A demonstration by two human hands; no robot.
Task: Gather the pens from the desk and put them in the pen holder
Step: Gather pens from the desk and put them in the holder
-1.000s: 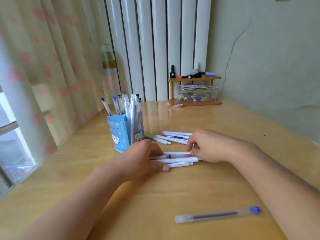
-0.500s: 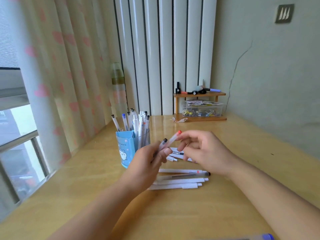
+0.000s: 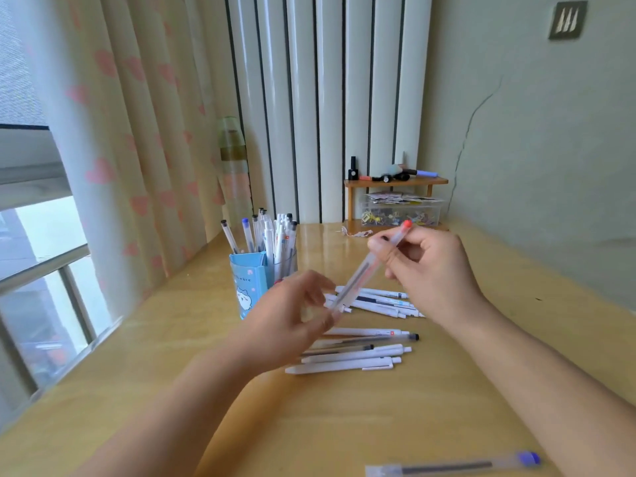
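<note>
A clear pen with a red cap (image 3: 364, 270) is held slanted above the desk. My right hand (image 3: 430, 270) pinches its upper end and my left hand (image 3: 296, 318) holds its lower end. A blue pen holder (image 3: 249, 284) with a cartoon face stands left of my hands, with several pens upright in it. Several white pens (image 3: 351, 359) lie under my hands. More white pens (image 3: 385, 301) lie behind them. A clear pen with a blue cap (image 3: 457, 466) rests at the near edge.
A small wooden shelf (image 3: 395, 182) with a clear box of clips (image 3: 401, 211) stands at the back against the wall. A bottle (image 3: 232, 166) stands by the curtain behind the holder. The window (image 3: 41, 270) runs along the desk's left edge.
Both hands rose off the pens on the desk, lifting the red-capped clear pen. It now hangs slanted between my hands, higher and further right than half a second ago.
</note>
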